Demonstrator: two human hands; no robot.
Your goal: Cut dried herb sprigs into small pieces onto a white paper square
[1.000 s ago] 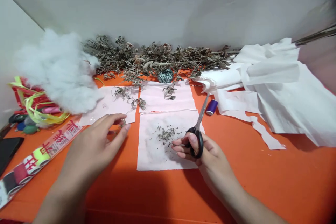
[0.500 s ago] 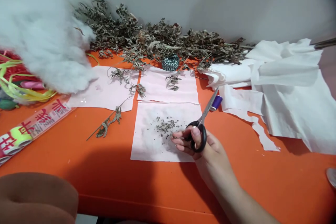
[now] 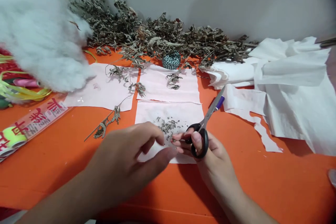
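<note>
My right hand [image 3: 210,150] has its thumb and fingers through the black handles of a pair of scissors [image 3: 208,113], whose closed blades point up and to the right. Some small bits cling to its fingertips. My left hand [image 3: 133,161] is just to the left, thumb and forefinger apart, with nothing visible between them. Below both hands lies a white cloth square [image 3: 147,110] with a scatter of crumbled dried leaf [image 3: 168,126] at its middle. Part of that cloth is hidden by my left hand. A dried sprig [image 3: 103,126] rests on the table further left.
Dried plant stalks [image 3: 147,38] line the wall, with a ball of dark green-and-white cord [image 3: 171,60] before them. White stuffing [image 3: 49,38] fills the left. White fabric [image 3: 291,105] is piled at the right, near a purple thread spool [image 3: 219,103]. The table [image 3: 252,178] is orange.
My left hand has come in from the lower left to beside my right fingertips. My right hand still holds the scissors in nearly the same place. The view has shifted slightly.
</note>
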